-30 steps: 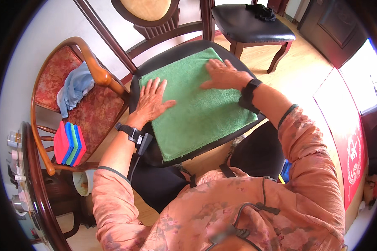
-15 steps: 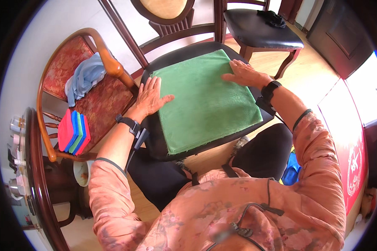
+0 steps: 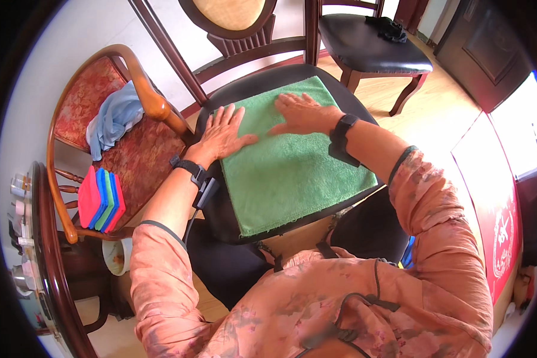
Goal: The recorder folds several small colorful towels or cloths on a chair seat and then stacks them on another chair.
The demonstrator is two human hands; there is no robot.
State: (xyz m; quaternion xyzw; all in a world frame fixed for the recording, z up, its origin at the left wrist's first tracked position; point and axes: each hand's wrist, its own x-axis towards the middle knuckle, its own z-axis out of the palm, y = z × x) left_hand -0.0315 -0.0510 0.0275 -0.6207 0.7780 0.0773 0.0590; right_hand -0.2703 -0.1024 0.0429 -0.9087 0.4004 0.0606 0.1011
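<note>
A green towel (image 3: 298, 179) lies spread flat on the black seat of the chair (image 3: 232, 92) in front of me. Its far corner points toward the chair's back, and its near edge hangs close to the seat's front rim. My left hand (image 3: 224, 136) rests with spread fingers on the towel's left edge, thumb reaching inward. Over the far middle of the cloth, my right hand (image 3: 304, 113) lies palm down with fingers stretched out. Neither hand grips anything. Each wrist wears a black strap with a small dark device.
At left, a wooden armchair (image 3: 149, 98) with red upholstery holds a light blue cloth (image 3: 114, 119) and folded coloured cloths (image 3: 102, 200). Another black-seated chair (image 3: 376, 45) stands at the far right. A white bowl (image 3: 117, 256) sits low at left; a red box (image 3: 489, 197) stands at right.
My right hand has slid left from the towel's right edge to its far middle. My left hand has shifted slightly inward onto the cloth.
</note>
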